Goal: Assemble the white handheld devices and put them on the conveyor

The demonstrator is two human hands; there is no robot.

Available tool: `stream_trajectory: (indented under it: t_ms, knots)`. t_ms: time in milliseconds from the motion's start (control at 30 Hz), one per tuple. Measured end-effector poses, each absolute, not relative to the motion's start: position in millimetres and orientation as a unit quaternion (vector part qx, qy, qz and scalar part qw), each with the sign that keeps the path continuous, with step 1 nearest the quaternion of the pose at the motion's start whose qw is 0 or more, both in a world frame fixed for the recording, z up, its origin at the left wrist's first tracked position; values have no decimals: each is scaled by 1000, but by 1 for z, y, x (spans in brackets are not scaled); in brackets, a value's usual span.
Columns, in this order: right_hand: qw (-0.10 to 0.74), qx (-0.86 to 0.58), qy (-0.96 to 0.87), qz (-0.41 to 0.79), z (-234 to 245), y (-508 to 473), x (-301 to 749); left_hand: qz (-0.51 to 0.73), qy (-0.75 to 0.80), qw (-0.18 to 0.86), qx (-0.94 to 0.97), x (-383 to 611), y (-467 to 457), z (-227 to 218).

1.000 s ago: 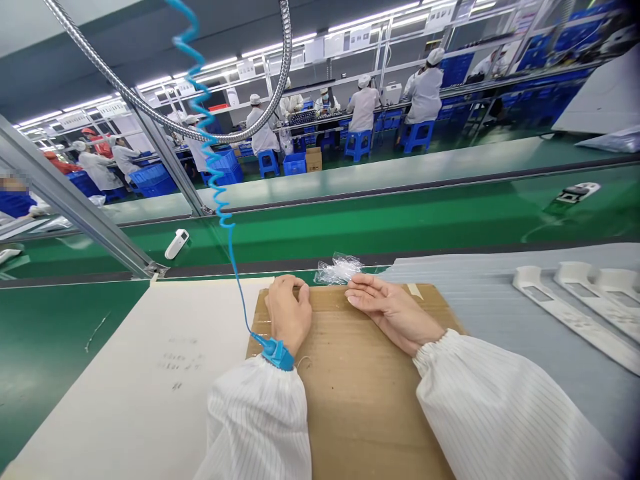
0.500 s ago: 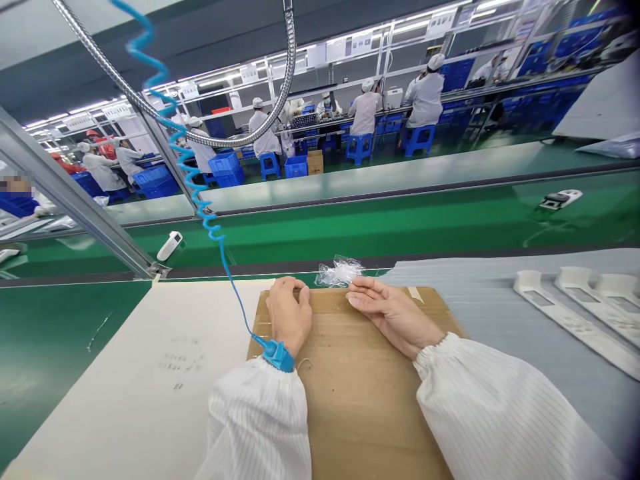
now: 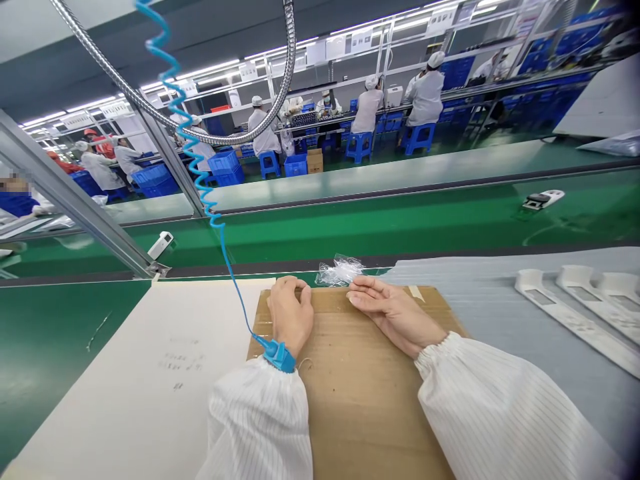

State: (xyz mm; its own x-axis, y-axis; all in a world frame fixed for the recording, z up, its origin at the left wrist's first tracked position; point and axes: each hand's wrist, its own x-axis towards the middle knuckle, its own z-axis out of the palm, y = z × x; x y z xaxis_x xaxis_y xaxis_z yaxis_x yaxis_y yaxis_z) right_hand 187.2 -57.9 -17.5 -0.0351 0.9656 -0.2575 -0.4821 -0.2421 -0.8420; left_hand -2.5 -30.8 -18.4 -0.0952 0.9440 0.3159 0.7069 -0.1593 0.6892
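Note:
A brown cardboard sheet (image 3: 370,380) lies in front of me. My left hand (image 3: 291,310) rests near its far left corner, fingers loosely bent and thumb apart, with nothing visible in it. A blue wrist strap (image 3: 280,357) with a blue coiled cord (image 3: 203,180) is around that wrist. My right hand (image 3: 387,307) lies on its side over the sheet's far right part. Its fingers are extended and hold nothing that I can see. Crumpled clear plastic film (image 3: 341,270) sits just beyond the sheet, close to my right fingertips.
White plastic housings (image 3: 575,320) lie on grey foam (image 3: 475,293) to the right. A white paper sheet (image 3: 125,373) covers the left side. Beyond runs a green conveyor belt (image 3: 320,230) carrying white devices (image 3: 544,199). A metal post (image 3: 75,193) stands at left; people work farther back.
The white devices on the belt have shifted to the left. The coiled cord has swung slightly right. Both hands stay nearly in place.

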Motion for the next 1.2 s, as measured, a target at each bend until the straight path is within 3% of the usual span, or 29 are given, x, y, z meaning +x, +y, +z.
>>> stream_trajectory:
  t_ms: [1200]
  knots:
    - [546,-446,-288,648,-12,-61,184,398,616,149,663,-1,-31,-21]
